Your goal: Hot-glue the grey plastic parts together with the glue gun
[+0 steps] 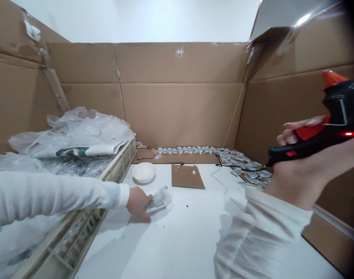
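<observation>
Low over the white table, my left hand has its fingers closed on a small clear plastic bag with a pale metallic part inside. My right hand is raised at the right, wrapped round the handle of a black and red glue gun. The gun's orange-red nozzle end points up and a red light glows on its body. A thin black cord runs from its handle end. Beyond the bag lies a flat piece of cardboard with a whitish blob on it.
A white bowl stands left of the cardboard piece. Several metallic parts are heaped at the back right, with a row along the back. At the left, a beige plastic crate holds plastic bags. Tall cardboard walls surround the table.
</observation>
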The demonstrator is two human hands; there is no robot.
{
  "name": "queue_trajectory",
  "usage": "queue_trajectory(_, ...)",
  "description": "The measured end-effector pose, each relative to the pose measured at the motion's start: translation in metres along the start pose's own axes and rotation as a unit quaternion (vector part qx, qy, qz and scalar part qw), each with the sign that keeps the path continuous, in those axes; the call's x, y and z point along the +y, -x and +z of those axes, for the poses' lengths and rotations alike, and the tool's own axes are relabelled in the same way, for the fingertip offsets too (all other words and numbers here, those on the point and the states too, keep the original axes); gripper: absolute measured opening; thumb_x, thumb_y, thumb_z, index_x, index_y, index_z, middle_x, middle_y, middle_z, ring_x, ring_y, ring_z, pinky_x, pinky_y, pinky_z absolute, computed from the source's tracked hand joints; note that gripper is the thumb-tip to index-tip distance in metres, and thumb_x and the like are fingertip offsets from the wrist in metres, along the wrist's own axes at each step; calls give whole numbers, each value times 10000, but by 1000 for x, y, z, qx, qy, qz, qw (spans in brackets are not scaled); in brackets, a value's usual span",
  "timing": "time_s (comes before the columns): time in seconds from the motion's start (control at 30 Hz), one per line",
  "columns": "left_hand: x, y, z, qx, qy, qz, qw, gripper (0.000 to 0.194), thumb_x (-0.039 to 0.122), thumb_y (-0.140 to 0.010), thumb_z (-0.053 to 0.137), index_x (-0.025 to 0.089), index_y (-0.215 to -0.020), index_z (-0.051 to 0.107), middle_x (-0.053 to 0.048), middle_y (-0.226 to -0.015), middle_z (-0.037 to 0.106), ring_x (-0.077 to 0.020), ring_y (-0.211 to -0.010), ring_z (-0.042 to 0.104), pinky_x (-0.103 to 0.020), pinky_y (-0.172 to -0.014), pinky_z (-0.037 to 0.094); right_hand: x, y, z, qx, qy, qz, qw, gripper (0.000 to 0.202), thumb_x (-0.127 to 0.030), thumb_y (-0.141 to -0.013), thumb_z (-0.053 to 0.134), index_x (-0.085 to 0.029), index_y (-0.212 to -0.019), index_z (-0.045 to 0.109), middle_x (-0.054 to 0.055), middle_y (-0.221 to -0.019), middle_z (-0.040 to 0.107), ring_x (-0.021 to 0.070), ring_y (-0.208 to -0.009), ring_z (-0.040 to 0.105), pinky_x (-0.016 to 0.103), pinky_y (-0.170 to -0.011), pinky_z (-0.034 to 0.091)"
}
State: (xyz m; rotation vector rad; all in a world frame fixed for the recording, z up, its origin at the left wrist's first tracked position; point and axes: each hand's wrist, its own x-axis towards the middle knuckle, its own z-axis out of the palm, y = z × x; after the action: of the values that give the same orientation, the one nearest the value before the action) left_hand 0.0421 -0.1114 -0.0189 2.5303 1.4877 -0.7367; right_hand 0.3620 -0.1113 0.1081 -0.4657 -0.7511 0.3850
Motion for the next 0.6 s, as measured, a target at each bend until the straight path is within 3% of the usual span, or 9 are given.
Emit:
queue_trajectory(0.07, 3, 0, -1, 1, -50, 25, 998, 397, 394, -777, 553, 125, -1061, 621, -137, -723, 663, -287, -679, 636, -327, -580, 455, -2, 5, 6, 40, -31, -10, 999, 465, -463, -903, 225, -199, -611, 474, -3, -527, 335, 111, -414, 374, 254, -394, 151)
queue_trajectory(0.13, 1, 0, -10, 4, -86, 51, 995, 277, 252, -810, 503, 124, -1018, 633, -145, -757, 671, -266, -683, 637, -323, -593, 458, -3, 9, 10, 37, -29, -11, 999, 483, -495, -888, 247, -200, -576, 469, -4, -498, 342, 113, -399, 359, 258, -393, 147)
queue_trajectory(0.33, -10, 12, -62, 79, -158, 138, 974, 291, -30, -717, 457, 127, -871, 648, -123, -687, 653, -221, -625, 608, -314, -603, 439, -2, 8, 7, 18, -21, 17, 999, 470, -478, -872, 243, -251, -585, 538, 7, -550, 357, 140, -452, 397, 295, -408, 170)
queue_trajectory(0.47, -4, 18, -71, 76, -201, 135, 967, 261, -8, -737, 479, 113, -853, 679, -156, -737, 671, -230, -652, 619, -325, -610, 429, -3, 9, 7, 1, -23, 13, 1000, 448, -470, -882, 299, -248, -590, 555, 16, -550, 371, 148, -456, 386, 310, -417, 176)
queue_trajectory(0.6, 0, 11, -47, 9, -240, 110, 965, 296, 208, -723, 631, 95, -992, 679, -189, -807, 684, -285, -691, 633, -358, -610, 440, -7, 11, 16, 32, -40, 26, 998, 575, -426, -925, 157, -212, -546, 532, 7, -489, 369, 119, -406, 397, 287, -395, 159)
